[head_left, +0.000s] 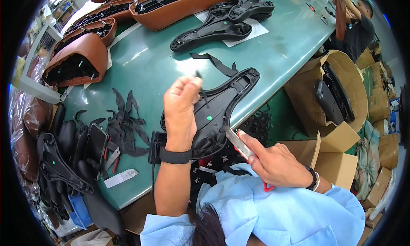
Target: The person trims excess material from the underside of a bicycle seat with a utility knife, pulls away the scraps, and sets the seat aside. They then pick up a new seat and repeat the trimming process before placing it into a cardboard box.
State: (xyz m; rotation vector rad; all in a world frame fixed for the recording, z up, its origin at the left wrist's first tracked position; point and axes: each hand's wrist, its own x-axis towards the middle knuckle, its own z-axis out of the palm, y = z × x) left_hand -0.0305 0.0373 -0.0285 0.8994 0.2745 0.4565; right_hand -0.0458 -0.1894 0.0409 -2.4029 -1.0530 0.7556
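A black moulded armrest-shaped part lies on the table in front of me, its hollow side up and a small green sticker on it. Over its left side my left hand is closed in a pinch, with a bit of thin black fabric strip showing at the fingers. My right hand grips red-handled scissors, their metal blades pointing at the part's near right edge. Whether the blades touch the part I cannot tell. Another black strip trails on the table beyond the part.
Loose black fabric strips and red-handled pliers lie at left. Black padded parts pile at the left edge. More black parts and brown padded pieces sit at the back. Cardboard boxes stand right; another person works far right.
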